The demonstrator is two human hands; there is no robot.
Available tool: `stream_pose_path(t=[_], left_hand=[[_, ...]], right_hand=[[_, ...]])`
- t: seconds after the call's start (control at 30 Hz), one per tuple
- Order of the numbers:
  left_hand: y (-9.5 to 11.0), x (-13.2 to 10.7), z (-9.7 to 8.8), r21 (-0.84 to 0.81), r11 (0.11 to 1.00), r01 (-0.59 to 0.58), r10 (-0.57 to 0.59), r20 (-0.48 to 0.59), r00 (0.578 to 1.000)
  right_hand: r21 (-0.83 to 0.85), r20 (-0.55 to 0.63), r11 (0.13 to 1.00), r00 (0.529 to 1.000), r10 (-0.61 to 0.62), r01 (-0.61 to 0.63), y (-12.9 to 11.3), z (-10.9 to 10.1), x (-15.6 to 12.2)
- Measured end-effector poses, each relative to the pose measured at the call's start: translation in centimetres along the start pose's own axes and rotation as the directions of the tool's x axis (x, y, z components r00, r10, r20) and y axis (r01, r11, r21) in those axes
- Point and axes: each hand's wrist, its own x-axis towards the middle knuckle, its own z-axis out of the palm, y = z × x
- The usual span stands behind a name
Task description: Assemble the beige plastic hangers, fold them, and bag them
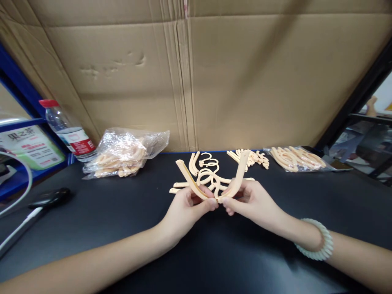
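Low over the dark table, a beige plastic folding hanger (pixel 241 169) is held between both hands, its two curved arms tilted up in a V. My left hand (pixel 186 206) pinches the base of the left arm, thumb in front and fingers curled behind. On the other side, my right hand (pixel 259 202) grips the right arm near the same middle joint. A small hook rises between the thumbs, its lower end partly hidden by the fingertips. Just behind the hands lie other hangers with round hooks (pixel 209 171), partly covered by the held one.
Loose hanger arms (pixel 193 164) and a pile of small hook pieces (pixel 257 158) lie farther back. A bag of beige parts (pixel 119 153) stands left, another bag (pixel 297 158) right. At far left are a bottle (pixel 72 134) and a black device (pixel 50 198) with white cable. Cardboard (pixel 260 81) walls the back.
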Motion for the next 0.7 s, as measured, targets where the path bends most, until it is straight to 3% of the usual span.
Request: stream_pose_path(t=[0.13,0.23,0.3,0.43,0.53,0.6,0.7], left_hand=[[1.5,0.2,-1.0,-0.008,0.996,0.093,-0.093,0.025,0.995],[3.0,1.1,-2.9,-0.025,0.997,0.073,-0.073,-0.023,0.997],[3.8,2.0,-4.5,-0.034,0.992,0.118,-0.118,-0.003,0.993],[4.6,3.8,-7.6,0.05,0.983,0.176,-0.177,0.008,0.984],[5.0,4.5,-9.4,0.261,0.953,0.152,-0.182,0.096,0.978],[5.4,4.6,-10.2,0.502,0.864,0.043,-0.151,0.177,0.973],[6.0,4.3,-10.4,0.802,0.544,-0.246,-0.066,0.333,0.94]], right_hand=[[0.028,0.021,1.0,1.0,0.004,-0.005,-1.1,-1.9,0.6],[0.085,0.005,0.996,0.999,-0.035,0.035,-2.0,-4.3,1.3],[0.071,-0.001,0.997,0.999,-0.04,0.04,-2.3,-5.8,1.7],[-0.101,0.076,0.995,0.997,0.018,-0.011,-2.5,-8.1,2.3],[-0.292,0.21,0.957,0.975,0.073,-0.009,-2.6,-9.1,2.6],[-0.421,0.269,0.906,0.96,0.082,0.04,-2.6,-9.5,2.6],[-0.578,0.305,0.807,0.95,0.072,0.125,-2.6,-9.7,2.6]])
